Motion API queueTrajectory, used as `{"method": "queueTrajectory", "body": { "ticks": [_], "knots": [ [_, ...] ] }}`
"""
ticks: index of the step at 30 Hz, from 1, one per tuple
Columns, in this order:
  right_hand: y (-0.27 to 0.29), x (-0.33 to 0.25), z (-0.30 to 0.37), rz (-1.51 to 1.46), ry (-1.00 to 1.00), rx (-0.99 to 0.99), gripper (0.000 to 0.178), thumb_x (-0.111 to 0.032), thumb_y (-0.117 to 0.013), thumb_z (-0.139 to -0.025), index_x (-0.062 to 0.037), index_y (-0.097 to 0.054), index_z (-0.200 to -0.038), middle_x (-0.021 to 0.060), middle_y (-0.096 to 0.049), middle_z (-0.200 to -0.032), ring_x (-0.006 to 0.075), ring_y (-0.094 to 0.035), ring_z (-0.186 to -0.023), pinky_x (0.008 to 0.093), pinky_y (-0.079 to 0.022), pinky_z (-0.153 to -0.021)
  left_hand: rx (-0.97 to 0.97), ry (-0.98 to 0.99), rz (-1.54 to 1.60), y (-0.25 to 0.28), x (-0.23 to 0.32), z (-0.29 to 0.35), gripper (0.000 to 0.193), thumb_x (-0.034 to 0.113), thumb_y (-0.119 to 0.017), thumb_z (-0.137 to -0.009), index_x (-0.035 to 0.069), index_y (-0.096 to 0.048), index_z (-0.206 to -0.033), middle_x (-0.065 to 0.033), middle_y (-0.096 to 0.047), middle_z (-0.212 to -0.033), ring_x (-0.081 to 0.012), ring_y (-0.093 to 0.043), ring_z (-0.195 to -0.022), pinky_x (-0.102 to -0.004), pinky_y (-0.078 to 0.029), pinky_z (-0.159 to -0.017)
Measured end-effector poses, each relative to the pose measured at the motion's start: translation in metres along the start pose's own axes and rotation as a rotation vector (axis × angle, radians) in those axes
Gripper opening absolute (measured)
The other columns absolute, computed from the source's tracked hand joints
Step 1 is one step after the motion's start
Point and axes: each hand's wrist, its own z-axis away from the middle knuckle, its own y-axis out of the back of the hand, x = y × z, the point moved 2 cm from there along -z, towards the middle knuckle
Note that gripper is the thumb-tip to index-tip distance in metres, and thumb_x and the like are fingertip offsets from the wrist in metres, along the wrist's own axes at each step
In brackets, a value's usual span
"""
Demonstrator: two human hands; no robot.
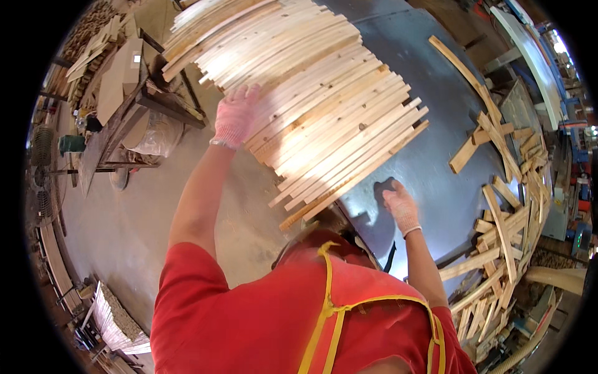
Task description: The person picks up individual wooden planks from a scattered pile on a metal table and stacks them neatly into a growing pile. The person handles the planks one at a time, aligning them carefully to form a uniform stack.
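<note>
A wide row of pale wooden strips (pixel 330 100) lies side by side, slanting across a grey metal tabletop (pixel 414 159). My left hand (pixel 237 114), in a pinkish knit glove, rests at the left ends of the strips with its fingers stretched out over them. My right hand (pixel 401 207), in a similar glove, is over the tabletop, apart from the near edge of the row. Its fingers are curled, and something dark shows at the fingertips; whether that is an object or partly shadow I cannot make out.
Loose wood offcuts (pixel 498 230) are heaped along the right side of the table. One long board (pixel 464 68) lies at the far right. On the left stands a wooden frame stand (pixel 168 106) with cardboard (pixel 121 78). A wrapped stack of wood (pixel 118 318) sits at the lower left.
</note>
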Motion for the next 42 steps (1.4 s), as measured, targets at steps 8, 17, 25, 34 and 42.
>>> {"method": "queueTrajectory", "body": {
  "ticks": [8, 17, 25, 34, 42],
  "knots": [
    [-0.09, -0.064, 0.012, -0.458, -0.169, -0.031, 0.075, -0.033, -0.076, -0.096, -0.0075, -0.038, -0.155, 0.003, -0.067, -0.091, 0.0137, -0.059, -0.065, 0.0306, -0.049, -0.053, -0.271, 0.979, 0.803, 0.016, 0.071, 0.236, 0.043, 0.023, -0.078, -0.091, 0.007, -0.074, -0.131, -0.0165, -0.072, -0.131, -0.0308, -0.07, -0.118, -0.0414, -0.057, -0.098],
    [-0.058, -0.021, 0.005, -0.51, -0.181, -0.073, 0.049, -0.02, -0.071, -0.09, -0.0039, -0.059, -0.134, 0.0093, -0.07, -0.109, 0.019, -0.068, -0.083, 0.0331, -0.059, -0.065, -1.166, 0.552, 1.313, 0.033, 0.143, 0.238, 0.085, 0.032, -0.079, -0.089, -0.004, -0.047, -0.159, -0.011, -0.075, -0.118, -0.0216, -0.071, -0.103, -0.0327, -0.057, -0.09],
    [-0.059, -0.031, 0.007, -0.259, -0.104, -0.086, 0.058, -0.03, -0.071, -0.093, -0.0039, -0.054, -0.142, 0.0171, -0.074, -0.1, 0.0306, -0.074, -0.088, 0.0426, -0.06, -0.08, -1.086, 0.156, 0.901, 0.131, 0.225, 0.12, 0.08, 0.025, -0.071, -0.091, 0.009, -0.04, -0.164, -0.0129, -0.074, -0.107, -0.0208, -0.071, -0.096, -0.0356, -0.058, -0.087],
    [-0.059, -0.029, -0.025, -0.477, 0.09, -0.476, 0.08, -0.022, -0.072, -0.094, 0.0036, -0.037, -0.161, 0.0046, -0.066, -0.097, 0.0156, -0.061, -0.079, 0.0305, -0.051, -0.069, -0.461, 0.245, 0.924, 0.138, 0.188, 0.09, 0.036, 0.017, -0.073, -0.091, 0.001, -0.07, -0.123, -0.0172, -0.071, -0.1, -0.0296, -0.071, -0.09, -0.0385, -0.057, -0.083],
    [0.017, 0.001, 0.02, -0.542, -0.034, -0.059, 0.082, -0.011, -0.067, -0.096, 0.0059, -0.028, -0.166, -0.0013, -0.059, -0.092, 0.0081, -0.052, -0.075, 0.0239, -0.043, -0.064, 0.242, -0.164, 0.218, 0.09, 0.03, 0.024, 0.042, 0.02, -0.076, -0.082, 0.014, -0.075, -0.124, -0.012, -0.066, -0.137, -0.0402, -0.065, -0.12, -0.0483, -0.054, -0.102]
  ]
}}
